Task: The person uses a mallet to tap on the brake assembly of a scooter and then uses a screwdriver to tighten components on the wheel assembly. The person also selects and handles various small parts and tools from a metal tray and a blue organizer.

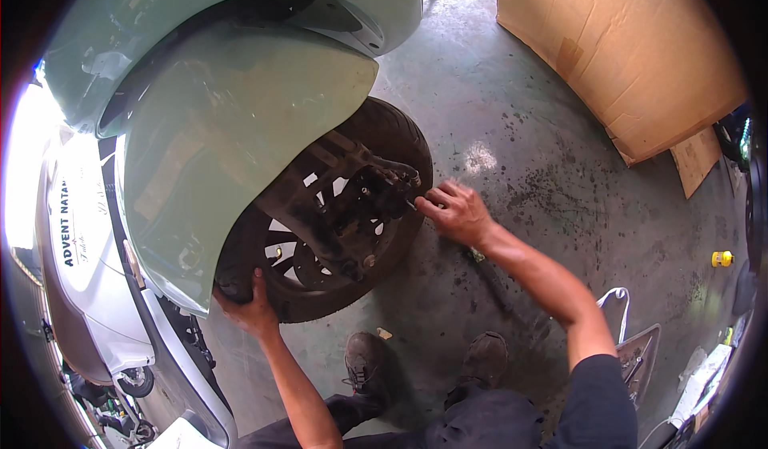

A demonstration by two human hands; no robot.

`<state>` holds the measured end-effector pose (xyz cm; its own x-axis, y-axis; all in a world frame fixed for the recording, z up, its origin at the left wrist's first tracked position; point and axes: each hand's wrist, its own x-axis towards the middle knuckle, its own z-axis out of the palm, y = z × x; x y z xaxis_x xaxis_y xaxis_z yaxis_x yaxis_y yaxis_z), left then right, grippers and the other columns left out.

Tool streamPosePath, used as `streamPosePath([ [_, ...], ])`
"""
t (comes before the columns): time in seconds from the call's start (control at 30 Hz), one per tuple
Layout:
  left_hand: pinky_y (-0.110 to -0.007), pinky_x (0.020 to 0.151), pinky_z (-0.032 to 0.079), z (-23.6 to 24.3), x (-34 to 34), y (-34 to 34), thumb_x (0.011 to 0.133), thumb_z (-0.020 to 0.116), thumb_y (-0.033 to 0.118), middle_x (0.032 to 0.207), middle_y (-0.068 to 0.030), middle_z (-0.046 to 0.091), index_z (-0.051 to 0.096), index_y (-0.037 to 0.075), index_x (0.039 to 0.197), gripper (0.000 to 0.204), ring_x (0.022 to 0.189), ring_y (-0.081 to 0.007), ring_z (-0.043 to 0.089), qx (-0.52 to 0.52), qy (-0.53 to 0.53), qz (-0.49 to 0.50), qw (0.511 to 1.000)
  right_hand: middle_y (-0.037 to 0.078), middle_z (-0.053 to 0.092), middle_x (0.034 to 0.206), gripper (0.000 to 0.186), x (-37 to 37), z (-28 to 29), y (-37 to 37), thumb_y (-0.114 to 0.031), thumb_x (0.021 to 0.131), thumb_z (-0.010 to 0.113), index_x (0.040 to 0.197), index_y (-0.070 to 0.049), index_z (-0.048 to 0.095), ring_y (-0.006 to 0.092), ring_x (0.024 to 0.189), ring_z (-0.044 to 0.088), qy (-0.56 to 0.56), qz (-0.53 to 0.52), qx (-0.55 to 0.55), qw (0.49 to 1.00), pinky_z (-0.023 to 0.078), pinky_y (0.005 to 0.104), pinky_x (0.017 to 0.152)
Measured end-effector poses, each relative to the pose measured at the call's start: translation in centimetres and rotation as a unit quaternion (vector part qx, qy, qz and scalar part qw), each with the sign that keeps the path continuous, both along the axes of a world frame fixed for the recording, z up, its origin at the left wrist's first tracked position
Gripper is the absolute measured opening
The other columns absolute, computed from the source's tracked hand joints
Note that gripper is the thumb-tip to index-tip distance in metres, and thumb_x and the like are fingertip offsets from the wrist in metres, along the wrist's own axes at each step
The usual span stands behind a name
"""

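Head view: two hands (250,311) (458,215) at one wheel (312,306).

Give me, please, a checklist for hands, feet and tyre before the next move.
1. Left hand placed at the tyre: ok, thumb lies along its lower left edge.
2. Right hand placed at the dark wheel parts: ok, it is beside their right side.
3. Right hand's grip: cannot tell, fingers hide it.
4. Feet clear: ok, left shoe and right shoe stand apart from the tyre.
5. Gloves worn: not ok, both hands are bare.
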<state>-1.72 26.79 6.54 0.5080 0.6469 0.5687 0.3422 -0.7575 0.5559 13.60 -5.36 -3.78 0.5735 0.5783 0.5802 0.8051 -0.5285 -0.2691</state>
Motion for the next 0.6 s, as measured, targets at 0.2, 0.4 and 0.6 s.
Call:
streamPosePath([
  [0.2, -0.045, 0.102, 0.036, 0.3, -0.3, 0.5, 0.068, 0.082, 0.033, 0.127, -0.0266, 0.052, 0.042, -0.009, 0.132, 0.086, 0.119, -0.0383, 0.049, 0.002, -0.01, -0.012, 1.0, 0.0, 0.056, 0.073, 0.026, -6.8, 1.6, 9.1, -0.026, 0.098, 0.053, 0.088, -0.002, 0.058, 0.0096, 0.059, 0.055, 0.606, -0.119, 0.642, 0.454, 0.045, 0.0251, 0.055],
  [0.4, -0.045, 0.102, 0.036, 0.3, 0.0, 0.4, 0.066, 0.082, 0.036, 0.128, -0.026, 0.051, 0.043, -0.007, 0.132, 0.088, 0.12, -0.0387, 0.049, 0.001, -0.01, -0.004, 1.0, 0.003, 0.061, 0.078, 0.024, -8.0, -0.1, 7.5, -0.022, 0.096, 0.055, 0.09, 0.001, 0.06, 0.0182, 0.062, 0.058, 0.493, -0.152, 0.522, 0.679, 0.047, 0.0324, 0.058],
  [0.6, -0.042, 0.104, 0.036, 0.6, 0.0, -0.2, 0.073, 0.078, 0.028, 0.131, -0.0209, 0.051, 0.045, -0.003, 0.133, 0.075, 0.122, -0.0337, 0.049, 0.013, 0.021, 0.01, 1.0, 0.01, 0.065, 0.088, 0.01, -5.9, 1.5, 2.2, -0.009, 0.085, 0.061, 0.094, -0.006, 0.065, 0.0326, 0.085, 0.061, 0.408, -0.163, 0.234, 0.868, 0.049, 0.0397, 0.071],
])
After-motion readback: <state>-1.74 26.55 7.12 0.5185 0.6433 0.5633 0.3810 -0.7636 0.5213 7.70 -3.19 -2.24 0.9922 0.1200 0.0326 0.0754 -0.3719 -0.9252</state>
